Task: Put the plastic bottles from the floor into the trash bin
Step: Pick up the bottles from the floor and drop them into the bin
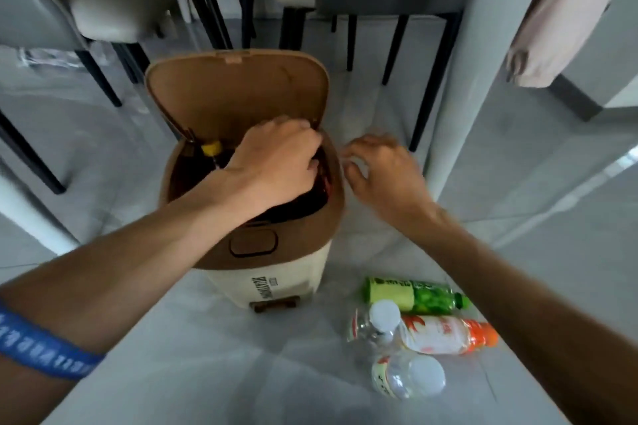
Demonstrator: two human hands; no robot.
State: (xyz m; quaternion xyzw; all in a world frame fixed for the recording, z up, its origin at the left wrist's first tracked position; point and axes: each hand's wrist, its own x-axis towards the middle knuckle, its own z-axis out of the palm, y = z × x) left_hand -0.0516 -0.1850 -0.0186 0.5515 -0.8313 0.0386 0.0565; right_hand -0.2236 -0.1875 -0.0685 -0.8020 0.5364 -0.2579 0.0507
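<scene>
The trash bin (269, 283) stands on the floor with a cream body, a brown top and its lid (234, 93) tipped up and back. Inside it lies a dark bottle with a yellow cap (211, 147). My left hand (276, 166) reaches into the bin's mouth, its fingers curled down at the right inner edge over something dark and red; what it grips is hidden. To the right of the bin my right hand (383, 172) hovers with its fingers bent and apart. Several bottles lie on the floor at the front right: a green one (417, 295), an orange-capped one (445, 335) and two clear white-capped ones (378, 324) (407, 376).
Grey chairs with thin black legs (352, 41) stand behind the bin and to its left. A pale pillar or table leg (459, 79) rises just right of my right hand. A pink cloth (559, 21) hangs at the top right. The floor is glossy grey tile.
</scene>
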